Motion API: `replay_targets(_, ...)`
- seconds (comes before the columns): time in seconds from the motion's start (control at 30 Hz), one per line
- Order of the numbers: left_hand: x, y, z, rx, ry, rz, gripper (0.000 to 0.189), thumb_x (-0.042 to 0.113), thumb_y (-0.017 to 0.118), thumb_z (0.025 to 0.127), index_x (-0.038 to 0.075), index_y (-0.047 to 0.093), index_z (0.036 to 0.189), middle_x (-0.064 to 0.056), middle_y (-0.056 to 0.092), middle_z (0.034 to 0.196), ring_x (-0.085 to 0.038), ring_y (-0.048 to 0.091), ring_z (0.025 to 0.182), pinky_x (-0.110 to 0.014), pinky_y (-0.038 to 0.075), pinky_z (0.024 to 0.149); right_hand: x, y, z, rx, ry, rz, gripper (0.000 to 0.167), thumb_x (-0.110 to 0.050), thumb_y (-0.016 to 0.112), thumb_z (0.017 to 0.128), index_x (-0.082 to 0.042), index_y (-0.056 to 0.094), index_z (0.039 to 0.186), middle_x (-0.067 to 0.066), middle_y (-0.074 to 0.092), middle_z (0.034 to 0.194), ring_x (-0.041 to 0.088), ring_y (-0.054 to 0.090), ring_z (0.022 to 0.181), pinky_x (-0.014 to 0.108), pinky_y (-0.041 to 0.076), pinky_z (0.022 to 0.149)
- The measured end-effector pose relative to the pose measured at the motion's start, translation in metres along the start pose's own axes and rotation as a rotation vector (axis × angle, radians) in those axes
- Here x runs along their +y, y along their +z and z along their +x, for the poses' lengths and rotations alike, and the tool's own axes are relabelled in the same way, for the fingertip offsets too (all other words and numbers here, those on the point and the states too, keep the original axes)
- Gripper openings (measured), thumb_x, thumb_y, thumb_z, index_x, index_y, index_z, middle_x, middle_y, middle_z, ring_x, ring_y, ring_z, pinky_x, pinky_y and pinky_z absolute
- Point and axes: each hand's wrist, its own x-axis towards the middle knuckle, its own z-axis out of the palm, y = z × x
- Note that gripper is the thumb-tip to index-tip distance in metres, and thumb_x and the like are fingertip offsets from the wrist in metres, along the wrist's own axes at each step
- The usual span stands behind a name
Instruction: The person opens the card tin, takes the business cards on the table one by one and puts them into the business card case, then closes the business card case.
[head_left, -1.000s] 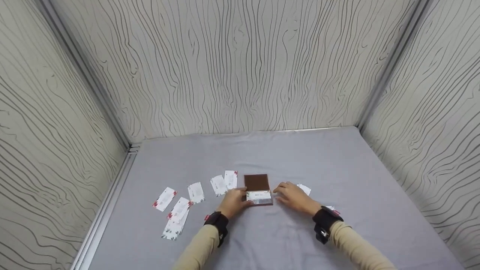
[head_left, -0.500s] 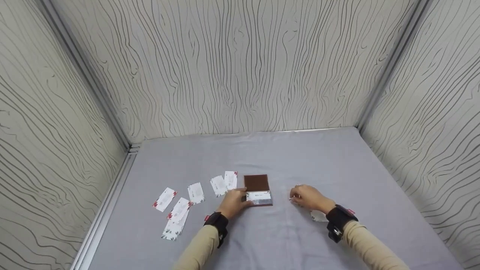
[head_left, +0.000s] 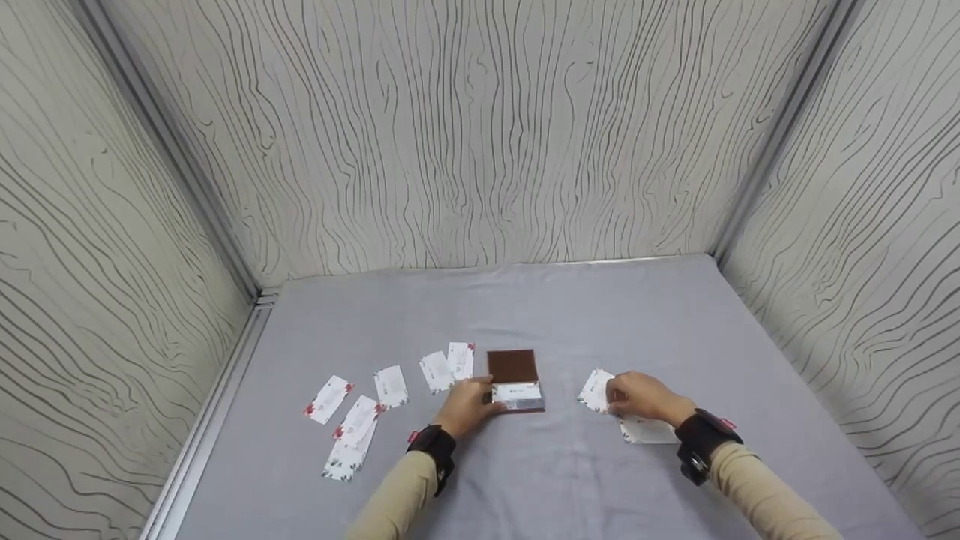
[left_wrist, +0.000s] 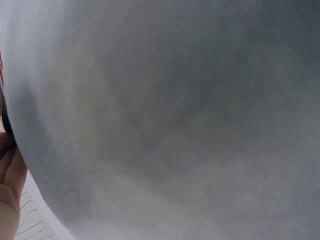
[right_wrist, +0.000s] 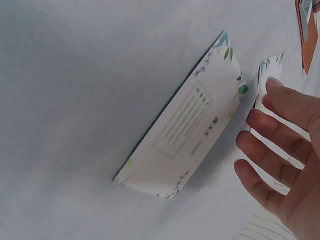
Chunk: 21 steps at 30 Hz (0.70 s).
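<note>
A small brown card holder [head_left: 513,365] lies open, lid away, with a white card [head_left: 517,391] in its near half. My left hand [head_left: 463,409] holds the holder's left side, thumb toward its near part. In the left wrist view only part of that hand [left_wrist: 11,182] shows at the edge. To the right, my right hand [head_left: 643,395] has its fingertips at the right edge of a white card with leaf-patterned corners [head_left: 594,389]. The right wrist view shows loosely bent, spread fingers [right_wrist: 265,150] overlapping that card. Nearer the wrist lies another leaf-patterned card [right_wrist: 187,122].
Several white cards with red or green corners lie left of the holder, among them a red-cornered card [head_left: 328,399], an overlapping pair [head_left: 358,420] and a single card [head_left: 391,385]. Grey cloth [head_left: 525,300] covers the table. Patterned panels [head_left: 480,135] stand behind and at both sides.
My right hand has moved rightward from beside the holder, over the leaf-patterned card, to its right edge. That card and the one nearer the wrist are now more exposed. My left hand stays put.
</note>
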Motion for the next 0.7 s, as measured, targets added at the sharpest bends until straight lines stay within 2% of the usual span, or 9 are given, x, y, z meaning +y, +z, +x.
replay_targets(0.27,0.0,-0.001,-0.001,0.014,0.027,0.04,0.036,0.027,0.082,0.079,-0.003,0.076,0.097,-0.019,0.07,0.112,-0.031,0.069,0.101,-0.037,0.052,0.089,0.009,-0.006,-0.014,-0.044,0.026,-0.003,0.016,-0.006,0.08,0.076,-0.004,0.065,0.083,0.003,0.06,0.075,0.016,0.054,0.068,0.034,0.047,0.063)
replay_targets(0.57,-0.001,0.0,-0.001,0.01,0.025,0.028,0.035,0.03,0.082,0.078,-0.001,0.076,0.093,-0.018,0.07,0.111,-0.031,0.069,0.1,-0.036,0.052,0.088,0.013,-0.011,-0.027,-0.127,0.118,0.064,0.042,-0.014,0.088,0.065,-0.006,0.057,0.091,0.004,0.051,0.083,0.015,0.045,0.074,0.032,0.041,0.065)
replay_targets(0.7,-0.001,0.001,0.0,0.007,0.018,0.022,0.034,0.031,0.082,0.078,-0.001,0.076,0.092,-0.018,0.07,0.111,-0.031,0.069,0.1,-0.037,0.052,0.089,0.012,-0.01,-0.031,-0.161,0.147,0.073,0.048,-0.016,0.09,0.062,-0.008,0.055,0.094,0.003,0.049,0.087,0.017,0.044,0.079,0.034,0.04,0.068)
